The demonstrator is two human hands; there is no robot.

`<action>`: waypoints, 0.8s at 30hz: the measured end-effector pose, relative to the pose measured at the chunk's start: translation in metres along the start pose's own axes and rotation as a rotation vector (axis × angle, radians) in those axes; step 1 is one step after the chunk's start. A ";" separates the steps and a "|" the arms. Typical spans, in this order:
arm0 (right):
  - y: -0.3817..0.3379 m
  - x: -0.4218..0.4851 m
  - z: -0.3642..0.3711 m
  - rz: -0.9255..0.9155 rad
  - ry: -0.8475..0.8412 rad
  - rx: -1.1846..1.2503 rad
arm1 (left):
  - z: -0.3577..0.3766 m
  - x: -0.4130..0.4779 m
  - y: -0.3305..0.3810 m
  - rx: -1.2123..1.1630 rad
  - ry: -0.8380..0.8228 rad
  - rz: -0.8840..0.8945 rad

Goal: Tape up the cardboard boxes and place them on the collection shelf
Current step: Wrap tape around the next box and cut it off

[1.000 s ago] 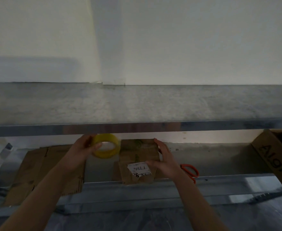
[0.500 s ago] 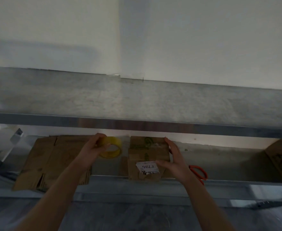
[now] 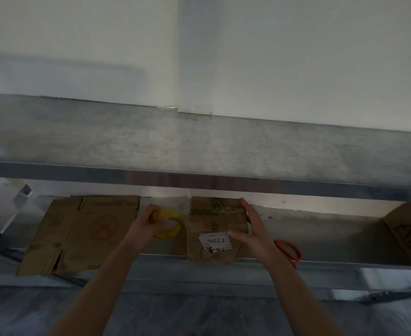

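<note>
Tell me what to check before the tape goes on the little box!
1. Is the tape roll in hand: ok, the left hand grips it.
2. Is the small box steadied: ok, the right hand rests on its right side.
3. Flaps shut flat: cannot tell, too dim.
4. Loose tape end found: cannot tell.
5. Are the scissors nearby: ok, on the shelf, right of the box.

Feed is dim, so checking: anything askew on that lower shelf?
The labelled box, under the right hand, sticks out past the lower shelf at its front edge; the flattened cardboard overhangs too. The left hand holds the tape roll.
</note>
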State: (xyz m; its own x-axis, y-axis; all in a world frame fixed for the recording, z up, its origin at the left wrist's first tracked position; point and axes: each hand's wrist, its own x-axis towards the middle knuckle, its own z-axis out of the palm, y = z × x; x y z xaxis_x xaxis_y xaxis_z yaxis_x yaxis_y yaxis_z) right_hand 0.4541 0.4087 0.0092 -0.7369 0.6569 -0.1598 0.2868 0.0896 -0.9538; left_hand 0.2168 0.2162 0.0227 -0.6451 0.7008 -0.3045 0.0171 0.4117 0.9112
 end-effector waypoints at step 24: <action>0.119 -0.049 -0.093 -0.008 0.271 -0.988 | 0.003 -0.024 -0.001 0.116 0.133 0.030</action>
State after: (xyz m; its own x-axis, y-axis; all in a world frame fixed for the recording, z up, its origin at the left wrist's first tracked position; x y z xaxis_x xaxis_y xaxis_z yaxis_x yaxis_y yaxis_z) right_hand 0.5807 0.4568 -0.0727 -0.6128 0.7898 0.0257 0.7491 0.5910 -0.2993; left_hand 0.2349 0.2007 0.0280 -0.7382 0.6336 -0.2315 0.1208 0.4618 0.8787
